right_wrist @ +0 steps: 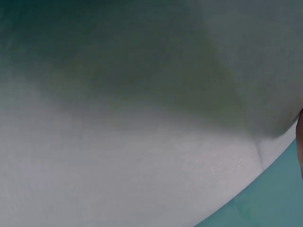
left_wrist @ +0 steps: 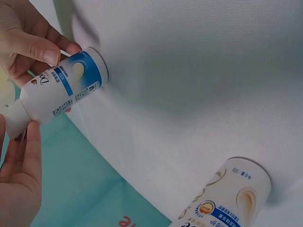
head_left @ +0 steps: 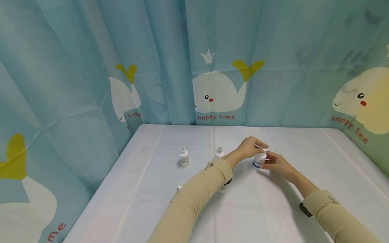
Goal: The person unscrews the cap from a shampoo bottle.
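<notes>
A small white bottle with a blue label band [head_left: 258, 162] stands on the right half of the table, between both hands. My left hand [head_left: 250, 147] reaches over from the left and pinches the bottle's white top [left_wrist: 17, 119] with thumb and fingers. Lower down, my right hand [head_left: 277, 164] grips the body from the right side. The left wrist view shows the right hand's thumb and fingers [left_wrist: 33, 47] around the labelled part. Only a sliver of the right hand [right_wrist: 299, 146] shows in the right wrist view.
On the white table [head_left: 146, 202] stands a small bottle [head_left: 183, 159] at the left. Another bottle [head_left: 219, 151] is behind my left forearm, cream-labelled bottle [left_wrist: 225, 196] in the left wrist view. Two white tops [head_left: 222, 189] [head_left: 180, 185] show beside the left sleeve. A blue whale-print curtain [head_left: 170, 98] surrounds the table.
</notes>
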`<state>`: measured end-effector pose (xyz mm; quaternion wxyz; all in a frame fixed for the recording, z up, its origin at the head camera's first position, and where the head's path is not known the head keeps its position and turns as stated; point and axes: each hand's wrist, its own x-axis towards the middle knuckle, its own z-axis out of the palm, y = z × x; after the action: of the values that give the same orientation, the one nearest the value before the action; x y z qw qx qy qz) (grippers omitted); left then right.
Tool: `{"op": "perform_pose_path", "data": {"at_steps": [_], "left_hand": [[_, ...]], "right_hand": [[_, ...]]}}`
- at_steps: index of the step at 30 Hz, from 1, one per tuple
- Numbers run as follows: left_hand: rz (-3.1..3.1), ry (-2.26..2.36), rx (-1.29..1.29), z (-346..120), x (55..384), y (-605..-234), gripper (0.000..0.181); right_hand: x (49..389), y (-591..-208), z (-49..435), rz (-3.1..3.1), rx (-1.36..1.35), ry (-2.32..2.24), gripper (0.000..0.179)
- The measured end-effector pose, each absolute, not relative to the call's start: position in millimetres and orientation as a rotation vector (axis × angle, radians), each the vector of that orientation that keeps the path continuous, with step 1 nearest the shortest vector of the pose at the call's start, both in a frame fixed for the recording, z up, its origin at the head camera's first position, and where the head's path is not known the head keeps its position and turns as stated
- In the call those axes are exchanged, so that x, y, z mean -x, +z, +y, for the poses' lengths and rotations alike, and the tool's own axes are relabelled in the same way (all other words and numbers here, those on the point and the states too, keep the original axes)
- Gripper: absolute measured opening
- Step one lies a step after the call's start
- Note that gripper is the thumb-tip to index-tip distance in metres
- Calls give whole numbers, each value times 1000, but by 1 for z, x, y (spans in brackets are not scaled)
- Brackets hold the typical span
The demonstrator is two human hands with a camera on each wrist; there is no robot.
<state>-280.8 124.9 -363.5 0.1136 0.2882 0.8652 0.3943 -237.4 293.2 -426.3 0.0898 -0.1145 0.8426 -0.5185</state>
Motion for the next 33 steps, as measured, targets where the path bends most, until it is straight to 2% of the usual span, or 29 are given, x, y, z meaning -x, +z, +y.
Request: {"op": "perform_pose_path", "data": {"at_steps": [15, 33], "left_hand": [[2584, 1172, -827, 120, 279, -365, 23], [2516, 1341, -958, 101, 270, -340, 26]], "right_hand": [[240, -425, 285, 2647, 363, -1429, 54], [227, -394, 282, 2690, 392, -1544, 47]]}}
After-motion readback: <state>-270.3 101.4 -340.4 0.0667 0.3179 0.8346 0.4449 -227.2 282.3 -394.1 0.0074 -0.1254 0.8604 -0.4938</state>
